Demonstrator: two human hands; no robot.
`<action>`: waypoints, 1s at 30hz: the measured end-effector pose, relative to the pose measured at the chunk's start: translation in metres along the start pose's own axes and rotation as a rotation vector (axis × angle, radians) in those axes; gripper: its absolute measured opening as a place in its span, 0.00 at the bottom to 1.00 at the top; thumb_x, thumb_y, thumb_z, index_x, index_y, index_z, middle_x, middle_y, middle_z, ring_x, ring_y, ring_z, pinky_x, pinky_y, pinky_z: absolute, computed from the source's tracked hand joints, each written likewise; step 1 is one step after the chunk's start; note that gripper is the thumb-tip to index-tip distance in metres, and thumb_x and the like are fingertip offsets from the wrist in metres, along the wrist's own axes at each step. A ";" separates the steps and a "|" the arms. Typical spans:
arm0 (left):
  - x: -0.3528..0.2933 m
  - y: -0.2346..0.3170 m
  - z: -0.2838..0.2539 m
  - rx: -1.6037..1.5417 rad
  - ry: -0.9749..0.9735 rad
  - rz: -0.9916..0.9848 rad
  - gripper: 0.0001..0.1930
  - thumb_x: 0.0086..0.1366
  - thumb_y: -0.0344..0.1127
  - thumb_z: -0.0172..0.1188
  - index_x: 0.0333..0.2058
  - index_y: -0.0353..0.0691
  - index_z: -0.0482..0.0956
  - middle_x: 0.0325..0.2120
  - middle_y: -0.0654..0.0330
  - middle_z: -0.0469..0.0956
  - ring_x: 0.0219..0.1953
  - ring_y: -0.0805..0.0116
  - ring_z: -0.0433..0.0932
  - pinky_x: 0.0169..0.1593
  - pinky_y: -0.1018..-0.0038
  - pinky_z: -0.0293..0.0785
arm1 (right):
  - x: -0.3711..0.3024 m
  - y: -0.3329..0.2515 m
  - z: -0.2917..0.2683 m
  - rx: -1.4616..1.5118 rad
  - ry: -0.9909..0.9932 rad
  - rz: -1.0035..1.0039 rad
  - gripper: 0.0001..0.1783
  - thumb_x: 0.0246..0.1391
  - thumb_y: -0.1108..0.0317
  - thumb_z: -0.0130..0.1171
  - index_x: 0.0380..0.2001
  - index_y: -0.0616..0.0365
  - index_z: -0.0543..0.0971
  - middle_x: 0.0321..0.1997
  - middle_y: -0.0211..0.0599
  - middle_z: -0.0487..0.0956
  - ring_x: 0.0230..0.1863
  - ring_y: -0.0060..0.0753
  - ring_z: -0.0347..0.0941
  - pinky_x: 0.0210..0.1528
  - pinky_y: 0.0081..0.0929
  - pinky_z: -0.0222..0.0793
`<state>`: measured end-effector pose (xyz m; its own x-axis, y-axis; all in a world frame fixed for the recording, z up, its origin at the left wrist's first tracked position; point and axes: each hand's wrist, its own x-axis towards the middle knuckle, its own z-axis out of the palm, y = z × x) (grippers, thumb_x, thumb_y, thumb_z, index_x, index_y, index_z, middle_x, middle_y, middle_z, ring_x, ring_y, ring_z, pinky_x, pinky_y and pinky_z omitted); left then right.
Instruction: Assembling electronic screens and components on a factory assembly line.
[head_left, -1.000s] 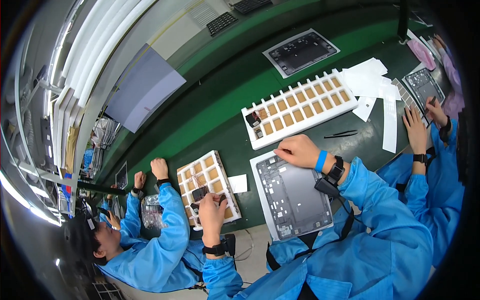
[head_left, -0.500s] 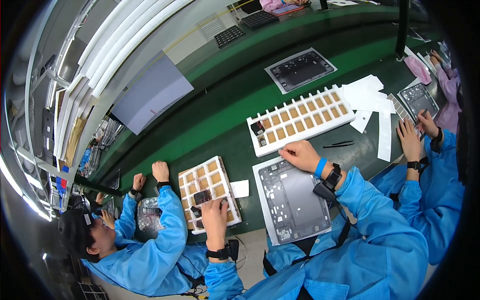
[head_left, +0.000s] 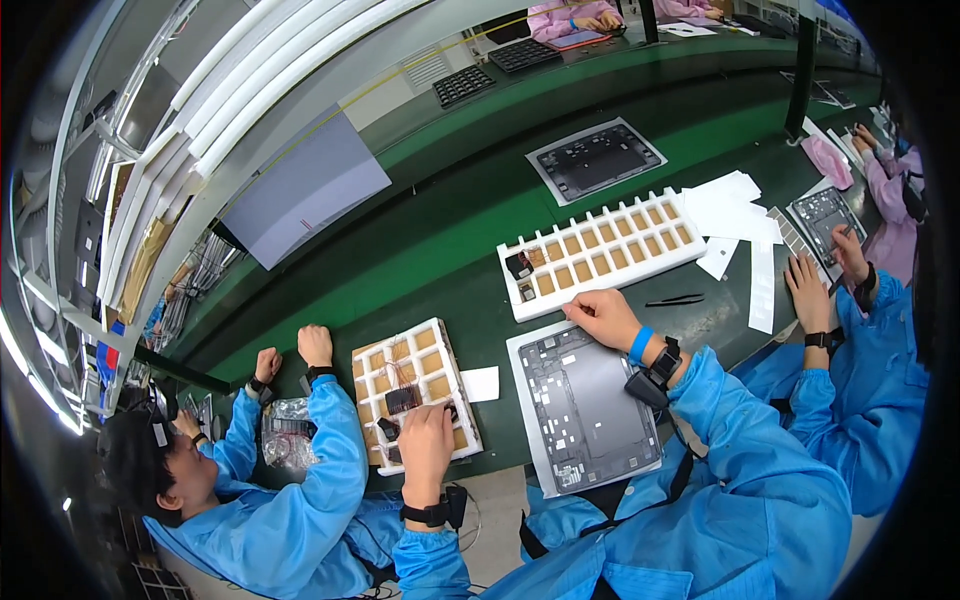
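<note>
Head view showed a thin grey metal panel lying flat on the green tabletop; likely light, stiff and easily scratched, best lifted by its edges. The right hand rested curled, holding nothing, at its top edge. The left hand pinched a small dark part over a white compartment tray.

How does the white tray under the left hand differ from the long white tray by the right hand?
The small tray is squarish; the long tray is a strip. The left hand rests on the small tray; the right hand lies just short of the long one. Both are white compartment grids.
</note>
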<state>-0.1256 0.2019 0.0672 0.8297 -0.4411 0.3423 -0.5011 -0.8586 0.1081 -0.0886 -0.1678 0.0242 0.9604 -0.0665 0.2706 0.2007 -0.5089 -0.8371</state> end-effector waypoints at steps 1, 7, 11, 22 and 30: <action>-0.002 -0.001 0.001 -0.025 0.025 -0.008 0.06 0.61 0.32 0.65 0.35 0.36 0.83 0.32 0.52 0.80 0.37 0.51 0.79 0.41 0.59 0.77 | -0.001 -0.001 0.001 0.006 0.020 -0.011 0.19 0.61 0.58 0.61 0.24 0.63 0.81 0.18 0.45 0.74 0.19 0.41 0.69 0.26 0.35 0.66; -0.004 0.001 -0.006 -0.233 0.113 -0.076 0.07 0.63 0.29 0.63 0.38 0.33 0.84 0.31 0.48 0.81 0.36 0.49 0.80 0.41 0.60 0.77 | -0.001 0.004 0.005 0.034 0.050 -0.004 0.17 0.61 0.59 0.62 0.25 0.63 0.82 0.17 0.43 0.74 0.18 0.37 0.69 0.25 0.33 0.65; -0.008 0.023 -0.037 -0.354 0.241 -0.326 0.08 0.66 0.25 0.62 0.43 0.32 0.83 0.33 0.48 0.83 0.37 0.55 0.84 0.39 0.67 0.77 | -0.001 0.002 0.004 0.071 0.042 0.007 0.16 0.60 0.61 0.63 0.24 0.64 0.81 0.16 0.39 0.74 0.18 0.31 0.68 0.24 0.31 0.64; 0.035 0.128 -0.017 -0.605 -0.130 0.167 0.08 0.59 0.27 0.67 0.38 0.35 0.85 0.29 0.51 0.80 0.32 0.50 0.81 0.36 0.62 0.77 | -0.047 -0.078 -0.030 -0.202 0.124 -0.668 0.15 0.49 0.58 0.69 0.37 0.55 0.82 0.33 0.34 0.80 0.36 0.44 0.78 0.37 0.38 0.76; 0.073 0.158 0.036 -0.899 -0.199 0.067 0.07 0.59 0.28 0.68 0.35 0.32 0.84 0.26 0.53 0.82 0.25 0.53 0.81 0.31 0.68 0.77 | -0.089 -0.053 -0.044 -0.516 -0.046 -0.524 0.12 0.57 0.64 0.63 0.43 0.55 0.81 0.33 0.31 0.79 0.36 0.34 0.78 0.36 0.31 0.77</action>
<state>-0.1351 0.0245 0.0753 0.7774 -0.5908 0.2159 -0.4831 -0.3410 0.8064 -0.1934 -0.1727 0.0652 0.7727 0.3272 0.5440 0.5305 -0.8034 -0.2703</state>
